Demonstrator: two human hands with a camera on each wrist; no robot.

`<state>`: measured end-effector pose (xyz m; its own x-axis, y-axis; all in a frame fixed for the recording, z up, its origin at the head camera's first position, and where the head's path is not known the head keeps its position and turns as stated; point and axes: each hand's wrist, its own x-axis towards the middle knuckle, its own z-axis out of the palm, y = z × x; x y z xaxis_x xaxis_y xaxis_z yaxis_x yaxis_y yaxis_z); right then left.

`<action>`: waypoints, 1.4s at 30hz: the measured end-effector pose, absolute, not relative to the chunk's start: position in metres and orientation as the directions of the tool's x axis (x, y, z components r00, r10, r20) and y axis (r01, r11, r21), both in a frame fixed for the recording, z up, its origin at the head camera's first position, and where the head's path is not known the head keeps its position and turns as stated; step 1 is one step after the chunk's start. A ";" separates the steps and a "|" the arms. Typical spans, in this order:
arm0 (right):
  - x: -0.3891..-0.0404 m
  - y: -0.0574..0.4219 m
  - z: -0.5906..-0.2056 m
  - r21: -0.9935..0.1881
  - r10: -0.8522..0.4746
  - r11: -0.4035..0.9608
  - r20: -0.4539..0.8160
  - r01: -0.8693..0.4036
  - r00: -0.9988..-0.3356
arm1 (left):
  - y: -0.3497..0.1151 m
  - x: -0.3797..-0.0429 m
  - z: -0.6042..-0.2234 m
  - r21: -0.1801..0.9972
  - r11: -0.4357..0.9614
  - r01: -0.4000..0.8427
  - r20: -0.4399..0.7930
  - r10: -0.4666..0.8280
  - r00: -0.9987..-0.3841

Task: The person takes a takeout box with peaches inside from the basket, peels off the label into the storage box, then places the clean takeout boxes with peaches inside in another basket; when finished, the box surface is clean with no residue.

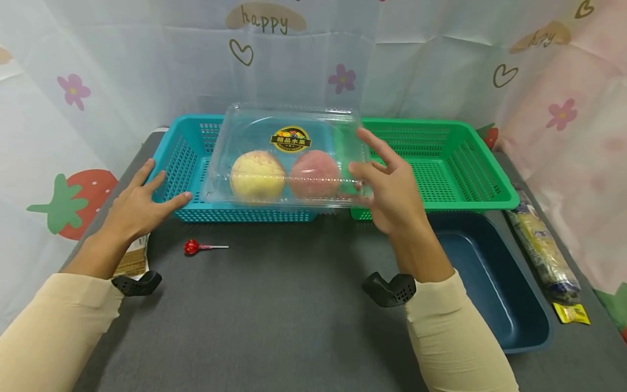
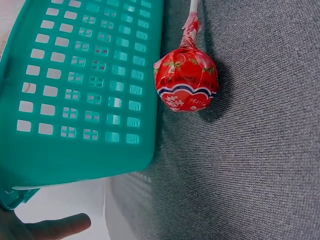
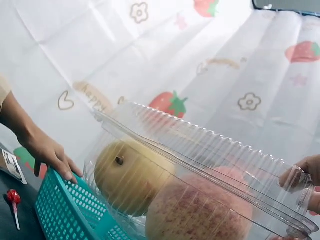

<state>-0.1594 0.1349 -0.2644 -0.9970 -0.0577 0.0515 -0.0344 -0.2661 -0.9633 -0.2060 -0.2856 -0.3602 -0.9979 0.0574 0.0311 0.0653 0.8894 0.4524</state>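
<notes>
A clear lidded plastic box point(image 1: 245, 128) hangs tilted over the blue basket point(image 1: 245, 215), overlapping the green basket in the head view. My right hand point(image 1: 394, 190) grips its right end, thumb and fingers at the edge. Inside lie a yellow round fruit point(image 1: 258, 177) and a pinkish, peach-like fruit point(image 1: 314, 174), also seen through the ribbed wall in the right wrist view. A gold-and-black label point(image 1: 291, 139) is on the lid. My left hand point(image 1: 134, 209), fingers spread, rests at the blue basket's left rim and holds nothing else. A red lollipop point(image 1: 192, 247) lies in front of that basket.
The green basket point(image 1: 482, 190) stands at the back right. Before it sits a dark blue basin point(image 1: 490, 283). A long clear packet point(image 1: 541, 245) and a small yellow packet point(image 1: 571, 313) lie at the right edge. Another packet point(image 1: 134, 260) lies partly hidden beneath my left wrist.
</notes>
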 end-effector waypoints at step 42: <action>-0.056 0.191 -0.336 -0.935 -0.094 -0.331 0.165 -0.126 -0.982 | -0.288 -0.203 -0.358 0.484 0.871 0.088 0.038 0.080 -0.996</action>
